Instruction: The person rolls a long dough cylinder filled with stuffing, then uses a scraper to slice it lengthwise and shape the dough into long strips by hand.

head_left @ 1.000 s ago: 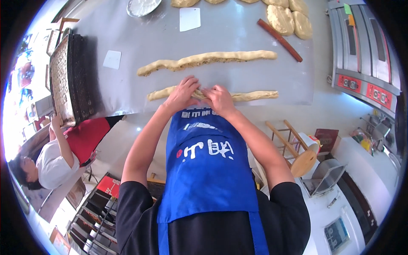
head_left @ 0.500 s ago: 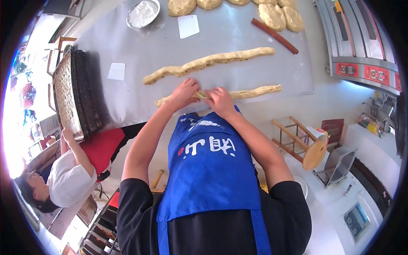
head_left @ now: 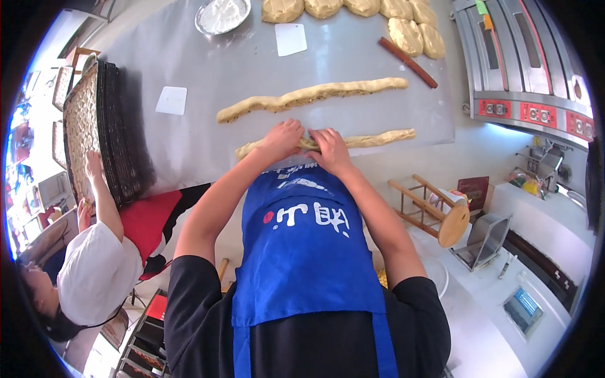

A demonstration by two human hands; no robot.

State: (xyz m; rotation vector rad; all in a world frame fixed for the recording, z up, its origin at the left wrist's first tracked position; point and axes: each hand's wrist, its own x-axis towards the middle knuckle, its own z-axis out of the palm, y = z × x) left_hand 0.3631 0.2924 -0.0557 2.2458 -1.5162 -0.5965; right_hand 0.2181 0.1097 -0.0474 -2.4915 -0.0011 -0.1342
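Note:
Close to the table's near edge lies a long dough roll (head_left: 381,138), its seam folded and uneven. My left hand (head_left: 283,139) grips it around the middle with curled fingers. Just to the right, my right hand (head_left: 330,150) pinches the same roll, thumb and fingers on its edge. A bit of darker filling seems to show between the hands, partly hidden by my fingers. Parallel to it and farther off, a second dough roll (head_left: 302,98) with filling showing along its near side lies untouched on the metal table (head_left: 201,138).
Dough lumps (head_left: 324,6) line the far edge, near a bowl of flour (head_left: 222,15), two white scrapers (head_left: 291,40) (head_left: 171,101) and a brown stick (head_left: 408,62). Stacked trays (head_left: 104,126) stand left beside a co-worker (head_left: 104,271). An oven (head_left: 529,82) and wooden stool (head_left: 441,214) are right.
My hands keep hold of the near roll, with the right fingers shifted slightly on it. The co-worker's hand has reached farther over the top tray. The whole view has shifted a little.

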